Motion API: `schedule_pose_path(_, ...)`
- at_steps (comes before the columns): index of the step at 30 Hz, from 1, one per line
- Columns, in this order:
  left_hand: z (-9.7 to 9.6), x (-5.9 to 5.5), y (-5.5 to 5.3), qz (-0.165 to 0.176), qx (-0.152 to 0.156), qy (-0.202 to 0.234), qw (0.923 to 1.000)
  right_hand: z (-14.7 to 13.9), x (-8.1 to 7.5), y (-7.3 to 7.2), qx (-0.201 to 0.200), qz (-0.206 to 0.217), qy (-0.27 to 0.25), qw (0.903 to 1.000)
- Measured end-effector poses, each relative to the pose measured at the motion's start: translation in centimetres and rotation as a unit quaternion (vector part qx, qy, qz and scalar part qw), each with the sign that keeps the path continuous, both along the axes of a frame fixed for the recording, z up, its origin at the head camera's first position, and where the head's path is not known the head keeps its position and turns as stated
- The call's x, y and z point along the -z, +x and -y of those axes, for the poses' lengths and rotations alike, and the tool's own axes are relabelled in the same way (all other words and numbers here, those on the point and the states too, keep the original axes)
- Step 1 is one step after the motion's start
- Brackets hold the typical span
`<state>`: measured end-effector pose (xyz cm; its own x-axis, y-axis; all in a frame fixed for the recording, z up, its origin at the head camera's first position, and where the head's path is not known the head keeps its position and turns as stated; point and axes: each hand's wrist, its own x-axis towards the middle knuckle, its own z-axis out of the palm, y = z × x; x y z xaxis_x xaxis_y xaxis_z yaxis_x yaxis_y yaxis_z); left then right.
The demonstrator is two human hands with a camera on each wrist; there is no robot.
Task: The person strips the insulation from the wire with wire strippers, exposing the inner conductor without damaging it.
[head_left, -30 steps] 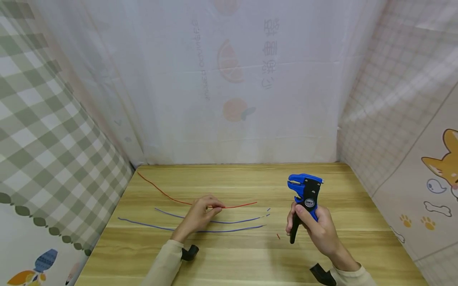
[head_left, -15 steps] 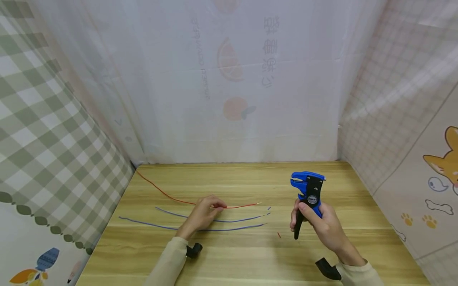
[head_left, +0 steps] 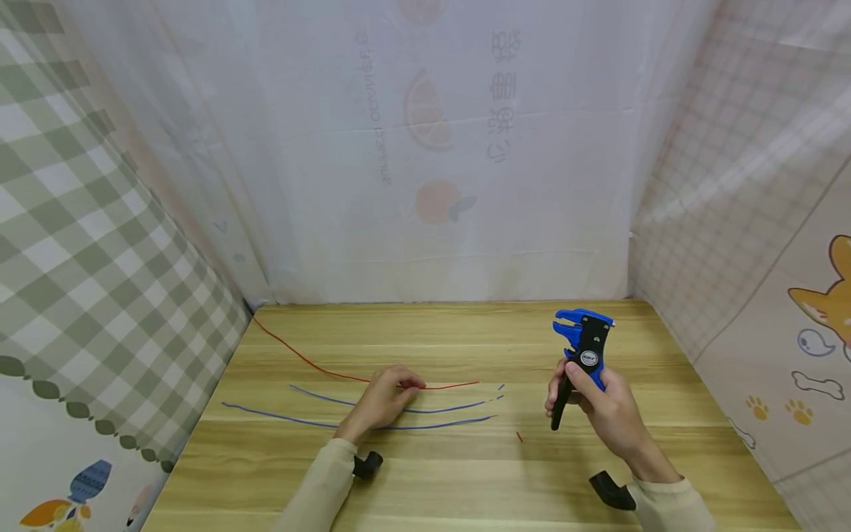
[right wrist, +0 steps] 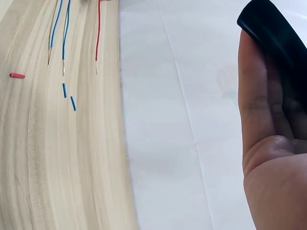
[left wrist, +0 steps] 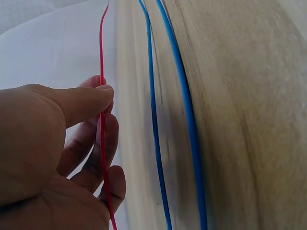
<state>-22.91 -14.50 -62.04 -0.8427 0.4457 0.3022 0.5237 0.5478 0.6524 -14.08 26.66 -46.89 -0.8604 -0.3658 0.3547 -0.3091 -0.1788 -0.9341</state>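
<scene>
My left hand [head_left: 385,399] pinches a red wire [left wrist: 101,52] between thumb and fingers. In the right wrist view that wire ends in bare copper. Two blue wires [head_left: 439,427] lie on the table nearer me, passing under my left hand and wrist; their right ends are bare copper too. Off to the right, my right hand [head_left: 601,406] grips a blue and black wire stripper [head_left: 586,347] by its handles, held up with its jaws pointing left. Only a black handle [right wrist: 273,33] of the tool shows in the right wrist view.
Two short blue insulation pieces [right wrist: 64,90] lie just past the blue wires' ends. A short red piece [right wrist: 17,75] sits nearer me. The wooden table [head_left: 432,488] meets a white curtain [head_left: 332,244] behind and patterned cloth on both sides.
My right hand has moved up and right with the wire stripper. My left hand has shifted slightly right, still pinching the red wire.
</scene>
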Motion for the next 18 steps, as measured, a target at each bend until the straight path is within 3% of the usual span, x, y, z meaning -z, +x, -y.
schedule_pose_path(4, -0.2, -0.9, 0.5, -0.023, 0.01, -0.002, 0.9997, -0.2, 0.5, -0.5, -0.016, 0.014, -0.037, 0.9991)
schedule_pose_path(8, -0.4, -1.1, 0.5, -0.006, 0.004, -0.01, 0.9999, -0.5, 0.9, -0.8, -0.027, 0.022, -0.061, 0.9975)
schedule_pose_path(9, -0.4, -0.4, 0.2, 0.01, -0.001, -0.01, 0.9999, -0.5, 1.0, -0.8, -0.031, 0.022, -0.067, 0.9971)
schedule_pose_path(12, -0.4, -0.3, 0.1, 0.028, -0.004, -0.018, 0.9995, -0.6, 1.2, -0.9, -0.042, 0.016, -0.079, 0.9959)
schedule_pose_path(18, -0.6, 0.0, 0.0, 0.026, -0.004, -0.02, 0.9995, -0.8, 1.6, -0.9, -0.035, 0.017, -0.075, 0.9964)
